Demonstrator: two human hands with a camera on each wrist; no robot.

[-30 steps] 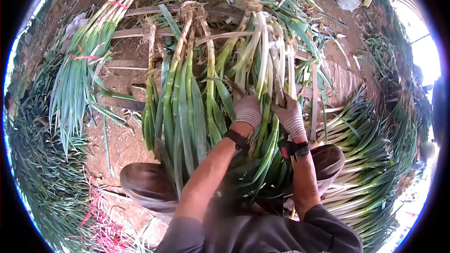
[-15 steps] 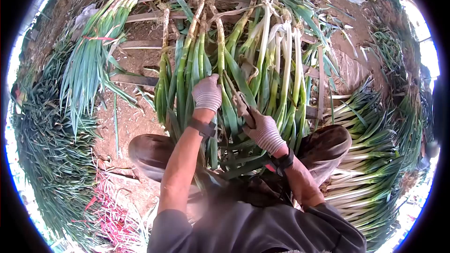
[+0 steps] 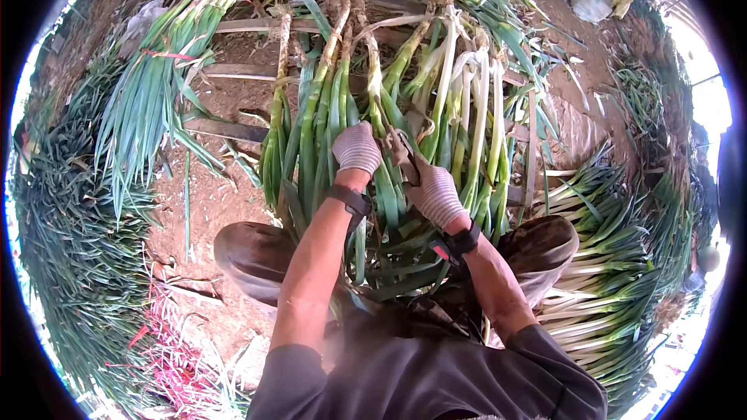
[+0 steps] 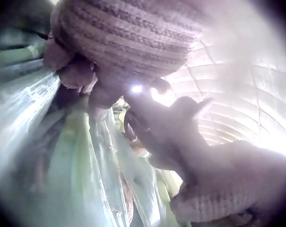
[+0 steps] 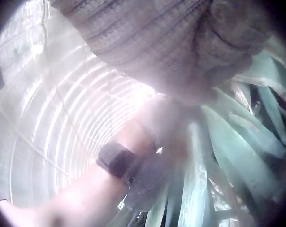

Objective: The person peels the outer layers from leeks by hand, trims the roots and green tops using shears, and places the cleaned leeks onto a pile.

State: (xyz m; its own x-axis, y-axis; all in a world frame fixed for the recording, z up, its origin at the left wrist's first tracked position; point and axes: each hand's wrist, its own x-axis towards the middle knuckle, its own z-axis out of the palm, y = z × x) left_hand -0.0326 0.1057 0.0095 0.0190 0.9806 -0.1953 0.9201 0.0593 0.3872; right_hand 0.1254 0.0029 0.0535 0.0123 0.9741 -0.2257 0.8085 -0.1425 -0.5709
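Large green onions [image 3: 315, 109] lie side by side, roots away from me and green leaves toward my lap. My left hand [image 3: 357, 148], in a striped glove, grips one green onion [image 3: 375, 82] among the leaves; in the left wrist view its fingers [image 4: 77, 73] are curled by the leaves. Just to the right, my gloved right hand [image 3: 436, 192] holds a long, flat brownish-grey piece [image 3: 401, 157] angled toward that onion; I cannot tell if it is a tool or a dry leaf. Whiter, peeled-looking onions [image 3: 481, 109] lie right of the hands.
A tied bundle of onions [image 3: 163, 85] lies at the left on wooden slats [image 3: 233, 70]. Dense rows of onions [image 3: 595, 264] stack at the right, more leaves [image 3: 70, 264] at the left. Red and pink ties [image 3: 183, 358] lie near my left knee [image 3: 253, 260].
Both hands moved left from the whiter onions to the browner, unpeeled ones. In the last half second they shifted slightly right and closer together, the brownish-grey piece still in my right hand.
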